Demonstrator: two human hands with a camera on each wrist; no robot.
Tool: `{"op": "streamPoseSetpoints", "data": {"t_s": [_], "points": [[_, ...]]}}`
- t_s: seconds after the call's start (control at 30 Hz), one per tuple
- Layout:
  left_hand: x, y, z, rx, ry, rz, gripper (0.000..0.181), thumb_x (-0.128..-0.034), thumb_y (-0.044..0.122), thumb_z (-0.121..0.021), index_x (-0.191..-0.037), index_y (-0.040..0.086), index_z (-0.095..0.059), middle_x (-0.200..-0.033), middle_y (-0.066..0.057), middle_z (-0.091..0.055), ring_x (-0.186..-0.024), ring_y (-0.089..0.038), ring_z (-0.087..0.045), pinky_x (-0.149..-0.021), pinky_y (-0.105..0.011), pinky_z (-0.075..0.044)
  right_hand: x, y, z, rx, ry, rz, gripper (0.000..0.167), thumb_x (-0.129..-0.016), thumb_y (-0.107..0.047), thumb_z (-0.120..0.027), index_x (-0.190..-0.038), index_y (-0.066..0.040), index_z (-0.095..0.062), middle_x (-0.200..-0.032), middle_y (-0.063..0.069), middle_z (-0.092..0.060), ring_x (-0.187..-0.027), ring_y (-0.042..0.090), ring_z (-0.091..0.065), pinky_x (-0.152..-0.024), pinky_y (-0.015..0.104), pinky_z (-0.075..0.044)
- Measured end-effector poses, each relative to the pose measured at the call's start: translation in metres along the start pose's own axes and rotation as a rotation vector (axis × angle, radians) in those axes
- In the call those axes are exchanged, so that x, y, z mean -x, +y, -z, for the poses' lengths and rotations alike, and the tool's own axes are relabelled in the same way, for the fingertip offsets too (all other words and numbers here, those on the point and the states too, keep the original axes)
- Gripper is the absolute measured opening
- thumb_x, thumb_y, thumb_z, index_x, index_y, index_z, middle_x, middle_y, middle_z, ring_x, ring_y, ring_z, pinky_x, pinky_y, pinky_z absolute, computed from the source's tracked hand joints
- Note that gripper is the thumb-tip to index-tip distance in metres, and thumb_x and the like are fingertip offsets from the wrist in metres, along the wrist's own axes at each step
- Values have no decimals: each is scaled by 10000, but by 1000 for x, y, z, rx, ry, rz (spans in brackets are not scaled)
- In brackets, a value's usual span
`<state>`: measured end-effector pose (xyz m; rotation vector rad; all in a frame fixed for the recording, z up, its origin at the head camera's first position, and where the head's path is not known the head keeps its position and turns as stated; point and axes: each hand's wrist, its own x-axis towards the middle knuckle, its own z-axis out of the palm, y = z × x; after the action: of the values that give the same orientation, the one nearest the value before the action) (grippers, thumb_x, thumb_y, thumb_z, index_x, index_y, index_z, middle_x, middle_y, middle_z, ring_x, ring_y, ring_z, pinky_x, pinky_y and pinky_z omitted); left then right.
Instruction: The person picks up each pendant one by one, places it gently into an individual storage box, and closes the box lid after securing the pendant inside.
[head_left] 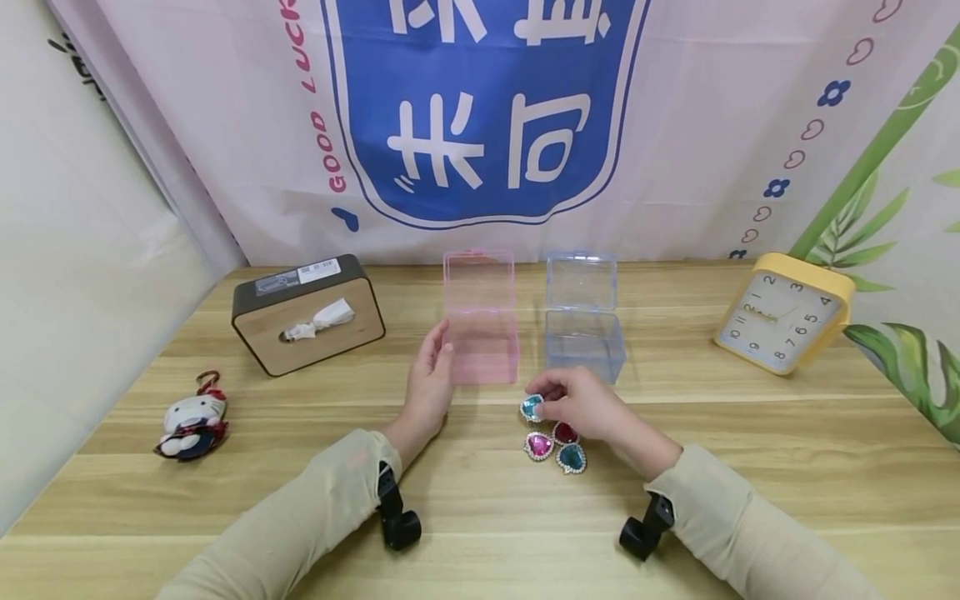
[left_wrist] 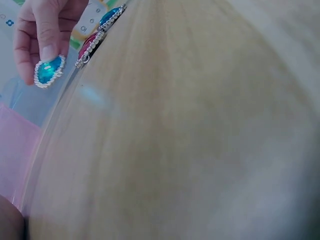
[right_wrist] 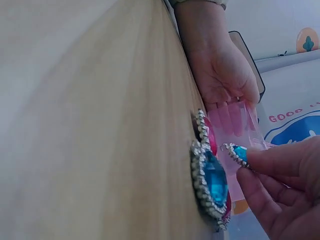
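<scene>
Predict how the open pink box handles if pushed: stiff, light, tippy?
The pink box is see-through and plastic-looking, so probably light and apt to slide on the smooth-looking table. It keeps a square shape, suggesting stiff rather than floppy. Its lid is raised at the far side, so a hard push there might tip it backward.
</scene>
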<state>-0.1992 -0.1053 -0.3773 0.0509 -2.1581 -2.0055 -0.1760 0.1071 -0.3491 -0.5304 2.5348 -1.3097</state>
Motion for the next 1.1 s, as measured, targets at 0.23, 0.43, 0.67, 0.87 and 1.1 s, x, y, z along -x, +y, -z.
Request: {"op": "streamPoseSetpoints", "data": {"t_s": [0.23,0.43,0.67,0.87,1.1], "points": [[0,-1,0,-10,-5,9,433,-985,103,-370,-1416,69,-352,-1489,-84,-318,-1373,-203,-271,-1147,-351,-223,0,-8,5,-63,25,21,220,-819,-24,-642,-1036,5,-663,-856,61,-638,-774,141,-544,-660,219,-497],[0,-1,0,-7,-8,7,434,-984,101,-374,-1417,74,-352,-1489,-86,-316,-1373,-205,-271,-1146,-358,-225,-3,-13,7,-59,41,32,244,-838,-42,-628,-1077,-6,-658,-951,84,-659,-843,163,-570,-725,258,-516],[-1,-2,1,3,-18,4,433,-987,100,-367,-1418,69,-346,-1493,-93,-307,-1378,-207,-262,-1148,-359,-220,-8,-18,7,-84,46,40,261,-847,-46,-620,-1104,-5,-646,-968,86,-662,-838,164,-576,-746,323,-535],[-2,-3,1,-11,-23,4,439,-988,109,-365,-1425,84,-337,-1496,-79,-305,-1376,-204,-267,-1142,-362,-235,-14,-27,6,-136,69,62,262,-859,-41,-613,-1116,-1,-638,-1003,113,-667,-822,155,-586,-781,399,-536],[-1,-4,1,-27,-22,1,440,-989,119,-367,-1427,95,-336,-1497,-62,-306,-1374,-198,-273,-1137,-353,-247,-21,-38,5,-193,98,59,265,-871,-46,-606,-1128,16,-632,-1012,124,-670,-832,136,-594,-801,381,-536]]}}
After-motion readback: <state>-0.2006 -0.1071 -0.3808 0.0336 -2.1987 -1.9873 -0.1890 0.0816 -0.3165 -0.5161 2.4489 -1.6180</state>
